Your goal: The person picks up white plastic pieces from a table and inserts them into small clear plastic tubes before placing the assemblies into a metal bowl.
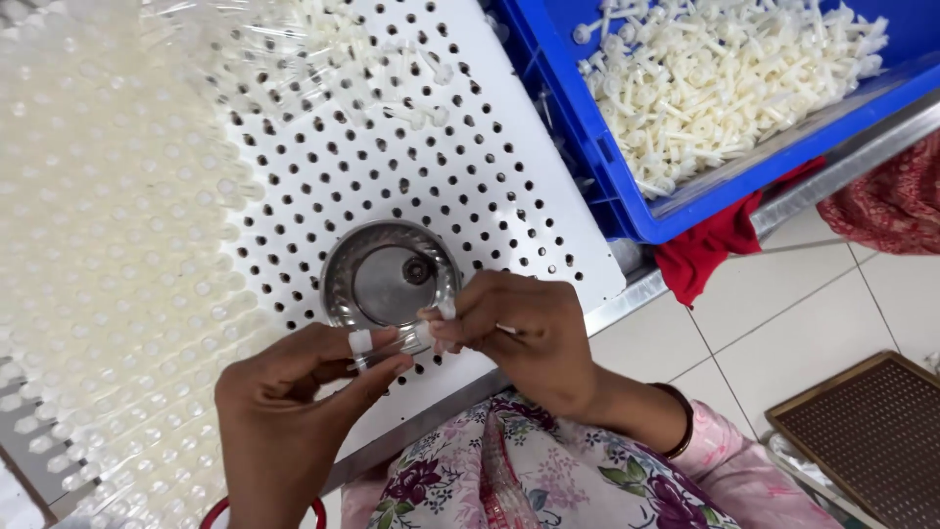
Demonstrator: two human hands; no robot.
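My left hand (294, 392) and my right hand (519, 333) meet over the near edge of a white perforated board (470, 147). Between their fingertips they pinch a small white plastic piece (419, 336). A white band wraps one finger of my left hand. Just beyond the fingers a small round steel bowl (390, 276) sits on the board. Rows of translucent white plastic pieces (108, 225) fill the board's left side.
A blue crate (627, 186) heaped with white plastic stems (725, 78) stands at the back right, with a red cloth (710, 250) hanging below it. A brown mesh tray (871, 431) lies on the tiled floor at the right. My floral sleeve and lap fill the bottom.
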